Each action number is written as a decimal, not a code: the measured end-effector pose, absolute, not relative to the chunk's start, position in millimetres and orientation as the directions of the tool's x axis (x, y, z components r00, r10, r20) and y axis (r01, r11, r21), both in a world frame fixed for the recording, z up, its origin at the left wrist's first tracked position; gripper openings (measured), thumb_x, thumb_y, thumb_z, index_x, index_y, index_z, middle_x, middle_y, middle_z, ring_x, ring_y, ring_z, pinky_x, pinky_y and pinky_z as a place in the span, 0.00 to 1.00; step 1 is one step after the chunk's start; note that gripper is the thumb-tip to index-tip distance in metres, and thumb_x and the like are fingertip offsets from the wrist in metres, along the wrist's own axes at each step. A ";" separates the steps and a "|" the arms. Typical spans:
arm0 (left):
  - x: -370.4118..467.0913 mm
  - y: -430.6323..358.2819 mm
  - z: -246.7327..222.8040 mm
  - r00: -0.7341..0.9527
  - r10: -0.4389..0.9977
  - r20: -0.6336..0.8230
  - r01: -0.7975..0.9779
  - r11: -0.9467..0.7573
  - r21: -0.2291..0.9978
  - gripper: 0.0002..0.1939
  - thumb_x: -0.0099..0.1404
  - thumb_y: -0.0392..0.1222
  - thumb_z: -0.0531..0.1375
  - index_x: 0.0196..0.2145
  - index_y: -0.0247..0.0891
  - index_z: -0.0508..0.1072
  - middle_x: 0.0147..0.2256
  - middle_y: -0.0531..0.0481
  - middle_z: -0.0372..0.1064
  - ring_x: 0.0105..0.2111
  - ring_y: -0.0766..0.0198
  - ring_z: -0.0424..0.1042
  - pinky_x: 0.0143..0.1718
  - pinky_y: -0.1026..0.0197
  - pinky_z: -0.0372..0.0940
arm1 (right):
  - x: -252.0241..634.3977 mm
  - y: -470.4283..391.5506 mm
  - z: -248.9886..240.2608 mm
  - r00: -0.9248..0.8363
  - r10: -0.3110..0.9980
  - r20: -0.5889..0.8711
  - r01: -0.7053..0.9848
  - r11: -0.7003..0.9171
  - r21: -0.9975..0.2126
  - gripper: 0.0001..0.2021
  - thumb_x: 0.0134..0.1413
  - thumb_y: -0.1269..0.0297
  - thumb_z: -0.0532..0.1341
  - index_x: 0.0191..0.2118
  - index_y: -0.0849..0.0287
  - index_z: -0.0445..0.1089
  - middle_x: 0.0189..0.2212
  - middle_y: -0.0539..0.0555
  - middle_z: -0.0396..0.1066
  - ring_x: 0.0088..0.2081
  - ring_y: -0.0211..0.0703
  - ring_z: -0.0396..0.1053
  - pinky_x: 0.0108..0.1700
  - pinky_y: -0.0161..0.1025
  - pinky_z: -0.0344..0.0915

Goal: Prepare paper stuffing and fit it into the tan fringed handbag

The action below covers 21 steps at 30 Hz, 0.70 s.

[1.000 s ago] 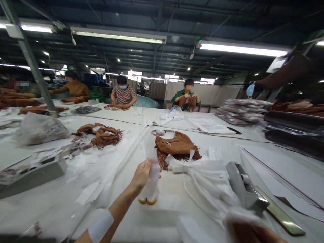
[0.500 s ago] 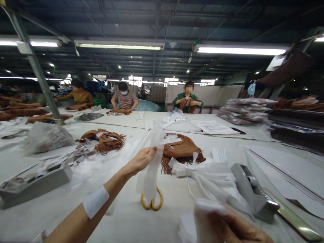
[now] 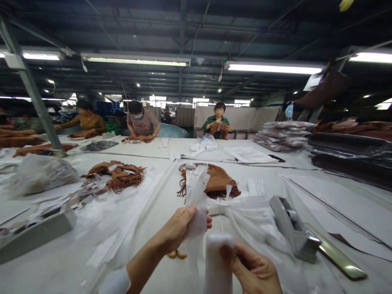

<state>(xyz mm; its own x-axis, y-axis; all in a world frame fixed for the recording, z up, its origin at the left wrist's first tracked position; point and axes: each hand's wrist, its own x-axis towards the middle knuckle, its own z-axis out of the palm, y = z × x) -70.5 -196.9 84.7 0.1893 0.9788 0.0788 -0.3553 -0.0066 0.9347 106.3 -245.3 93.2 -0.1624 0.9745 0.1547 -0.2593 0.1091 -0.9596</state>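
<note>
Our left hand [image 3: 180,226] pinches a white tissue strip [image 3: 196,204] standing upright, its long axis vertical; our right hand [image 3: 254,269] grips a white paper wad [image 3: 216,261] just beside it.

Two fringed brown bags [image 3: 211,179], perhaps more.

Brown fringed piece [image 3: 219,179] seen at centre frame on the white table [image 3: 337,204], a second one [image 3: 118,173] left of centre. Grey tape dispenser [image 3: 292,228] located lower right, another [image 3: 35,230] lower left. Yellow scissor handles [image 3: 177,255] partly visible at bottom centre. Crumpled clear bag [image 3: 39,173] sits at left. Packed bags stacked [image 3: 286,132] at right, mid-height. Three seated people [image 3: 141,120] seen across the far table, fluorescent tubes [image 3: 272,67] overhead.
</note>
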 end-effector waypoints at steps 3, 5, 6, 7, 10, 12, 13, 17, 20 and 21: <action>-55.8 -207.7 77.3 0.230 0.970 0.077 -0.288 -0.008 0.958 0.26 0.63 0.59 0.57 0.40 0.30 0.75 0.33 0.44 0.74 0.31 0.63 0.71 0.32 0.65 0.63 | 103.8 -238.9 87.0 -0.185 0.958 0.219 -0.253 0.169 -0.953 0.13 0.44 0.53 0.69 0.35 0.55 0.80 0.25 0.50 0.72 0.29 0.42 0.67 0.34 0.34 0.69; -48.7 -215.5 76.8 0.266 0.959 0.095 -0.226 -0.034 0.973 0.26 0.63 0.60 0.56 0.38 0.31 0.76 0.28 0.47 0.72 0.26 0.67 0.66 0.27 0.67 0.59 | 102.6 -235.3 84.9 -0.172 0.959 0.223 -0.242 0.179 -0.954 0.13 0.45 0.53 0.68 0.35 0.55 0.80 0.26 0.51 0.73 0.31 0.44 0.69 0.35 0.35 0.69; -45.8 -219.7 77.7 0.283 0.953 0.106 -0.199 -0.050 0.979 0.25 0.63 0.60 0.56 0.37 0.32 0.76 0.27 0.48 0.72 0.25 0.68 0.65 0.26 0.67 0.58 | 101.8 -234.3 84.7 -0.154 0.964 0.215 -0.238 0.175 -0.955 0.14 0.44 0.53 0.68 0.35 0.55 0.80 0.26 0.51 0.74 0.32 0.45 0.69 0.35 0.36 0.69; -43.4 -223.9 79.1 0.297 0.948 0.113 -0.174 -0.063 0.983 0.26 0.63 0.60 0.56 0.38 0.32 0.76 0.26 0.49 0.71 0.24 0.67 0.64 0.26 0.67 0.57 | 100.9 -233.8 85.0 -0.125 0.971 0.204 -0.236 0.171 -0.956 0.14 0.44 0.53 0.69 0.34 0.56 0.80 0.27 0.51 0.74 0.33 0.45 0.69 0.36 0.36 0.69; -38.3 -235.2 84.0 0.322 0.941 0.106 -0.151 -0.060 0.987 0.27 0.63 0.62 0.54 0.43 0.34 0.75 0.26 0.48 0.72 0.27 0.63 0.68 0.28 0.65 0.60 | 97.3 -235.3 86.6 -0.018 0.983 0.183 -0.236 0.173 -0.956 0.13 0.42 0.53 0.69 0.31 0.57 0.79 0.25 0.50 0.73 0.29 0.42 0.68 0.31 0.34 0.67; -36.0 -240.1 85.3 0.341 0.936 0.085 -0.169 -0.028 0.985 0.27 0.63 0.62 0.54 0.44 0.35 0.74 0.26 0.47 0.72 0.28 0.61 0.70 0.29 0.64 0.62 | 95.4 -236.8 86.4 0.024 0.986 0.166 -0.221 0.167 -0.961 0.13 0.42 0.52 0.69 0.30 0.58 0.78 0.22 0.49 0.71 0.24 0.39 0.64 0.25 0.32 0.63; -35.0 -241.6 85.1 0.353 0.933 0.076 -0.184 -0.011 0.983 0.27 0.63 0.62 0.54 0.45 0.35 0.74 0.26 0.47 0.72 0.29 0.61 0.70 0.30 0.63 0.63 | 94.8 -237.3 85.7 0.032 0.987 0.157 -0.207 0.160 -0.965 0.14 0.42 0.52 0.69 0.29 0.58 0.78 0.20 0.49 0.69 0.23 0.37 0.62 0.23 0.31 0.61; -32.1 -243.4 80.5 0.370 0.925 0.083 -0.252 0.014 0.968 0.25 0.64 0.60 0.55 0.44 0.35 0.74 0.27 0.47 0.73 0.29 0.60 0.71 0.34 0.61 0.65 | 94.9 -236.2 80.8 0.040 0.989 0.146 -0.134 0.150 -0.980 0.16 0.43 0.49 0.68 0.25 0.59 0.75 0.16 0.46 0.60 0.18 0.34 0.55 0.17 0.31 0.52; -32.1 -243.4 76.2 0.347 0.933 0.095 -0.251 -0.006 0.968 0.24 0.65 0.59 0.54 0.41 0.35 0.75 0.28 0.46 0.73 0.32 0.59 0.71 0.36 0.60 0.65 | 95.6 -233.9 77.3 0.057 0.985 0.165 -0.099 0.170 -0.980 0.16 0.42 0.49 0.68 0.25 0.59 0.75 0.17 0.46 0.57 0.19 0.33 0.53 0.16 0.31 0.48; -32.3 -243.5 74.8 0.332 0.939 0.095 -0.242 -0.013 0.970 0.24 0.65 0.59 0.53 0.40 0.34 0.75 0.29 0.46 0.73 0.33 0.58 0.71 0.37 0.60 0.65 | 95.6 -233.3 76.3 0.063 0.982 0.176 -0.095 0.181 -0.979 0.16 0.42 0.49 0.69 0.25 0.59 0.75 0.18 0.46 0.58 0.19 0.33 0.53 0.16 0.31 0.48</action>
